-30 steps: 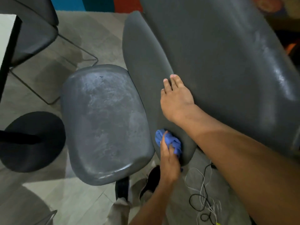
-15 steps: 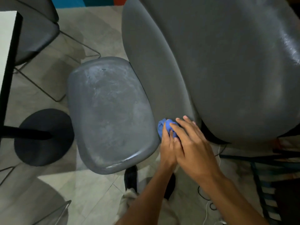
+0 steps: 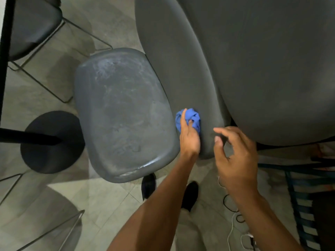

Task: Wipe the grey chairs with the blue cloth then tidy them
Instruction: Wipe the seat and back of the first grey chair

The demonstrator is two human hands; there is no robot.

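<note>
blue cloth (image 3: 191, 118): partly hidden under the left hand (image 3: 189, 135).
right hand (image 3: 235, 156): motion-blurred.
grey chair backrest (image 3: 262, 60): cut off by the top and right edges.
dark chair (image 3: 30, 24): cut by the top edge.
shoes (image 3: 148, 184): partly behind the left forearm.

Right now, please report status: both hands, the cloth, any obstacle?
Left hand grips blue cloth against grey chair backrest. Right hand free, fingers loosely curled, holding nothing. Cables on floor by feet.
</note>
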